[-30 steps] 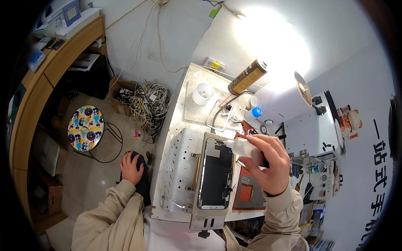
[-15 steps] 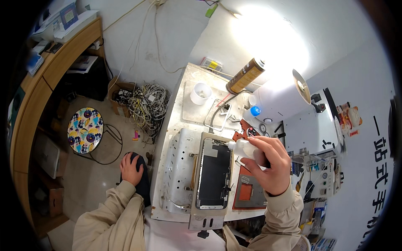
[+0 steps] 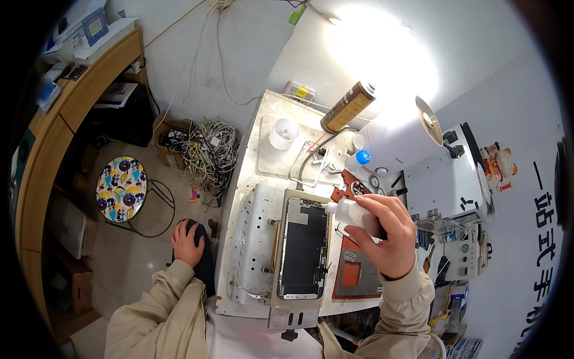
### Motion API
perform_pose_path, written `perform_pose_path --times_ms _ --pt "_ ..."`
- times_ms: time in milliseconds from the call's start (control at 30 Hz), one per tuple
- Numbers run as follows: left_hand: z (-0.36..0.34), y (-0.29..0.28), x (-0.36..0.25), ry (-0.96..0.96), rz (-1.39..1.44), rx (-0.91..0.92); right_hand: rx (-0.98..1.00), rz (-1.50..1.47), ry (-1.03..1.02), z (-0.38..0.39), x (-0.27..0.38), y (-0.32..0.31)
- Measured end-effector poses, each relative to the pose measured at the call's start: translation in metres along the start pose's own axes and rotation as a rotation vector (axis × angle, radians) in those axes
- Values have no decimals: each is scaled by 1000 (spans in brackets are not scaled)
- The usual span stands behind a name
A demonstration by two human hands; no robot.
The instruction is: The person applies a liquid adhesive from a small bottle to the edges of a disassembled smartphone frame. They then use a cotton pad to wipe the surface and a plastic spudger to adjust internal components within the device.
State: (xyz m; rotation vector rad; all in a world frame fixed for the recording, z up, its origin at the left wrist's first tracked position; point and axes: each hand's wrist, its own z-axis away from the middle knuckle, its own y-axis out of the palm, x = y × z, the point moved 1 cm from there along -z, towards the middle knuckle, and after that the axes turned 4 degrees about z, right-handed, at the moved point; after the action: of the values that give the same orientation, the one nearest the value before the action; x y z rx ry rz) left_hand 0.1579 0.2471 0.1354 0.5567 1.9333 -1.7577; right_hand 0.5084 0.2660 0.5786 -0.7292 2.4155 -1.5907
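Far left of the frame: a wooden counter (image 3: 72, 113) is curving down the edge, and a floral round stool (image 3: 121, 188) is sitting on the floor below it. Left hand (image 3: 188, 242), lower left of centre, is resting on the person's dark-clothed knee, fingers loosely curled, holding nothing. A tangle of cables (image 3: 206, 149) is lying just above it on the floor. Centre: a phone screen panel (image 3: 304, 248) is lying dark-side up in a metal fixture (image 3: 251, 239) on the white workbench (image 3: 272, 128). Right of centre, the right hand (image 3: 385, 236) is gripping a small white dropper bottle (image 3: 350, 212), fingers wrapped around the body, nozzle tilting left over the panel's upper right corner. Upper centre: a white cup (image 3: 284, 133) and a brown spray can (image 3: 348, 107). Risk, as a judgement: squeezing too hard could be flooding liquid across the panel and fixture; the tilted bottle could also be dripping off-target, since only one hand is steadying things.
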Motion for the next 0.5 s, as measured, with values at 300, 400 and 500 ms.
perform_pose_path --times_ms 300,400,500 --pt "0 0 -1 -7 -6 6 -6 -6 22 2 1 -2" --pt "0 1 0 -6 -4 0 -14 -6 10 1 0 -2" --pt "1 0 1 -7 -6 6 -17 -10 -13 -3 1 -1"
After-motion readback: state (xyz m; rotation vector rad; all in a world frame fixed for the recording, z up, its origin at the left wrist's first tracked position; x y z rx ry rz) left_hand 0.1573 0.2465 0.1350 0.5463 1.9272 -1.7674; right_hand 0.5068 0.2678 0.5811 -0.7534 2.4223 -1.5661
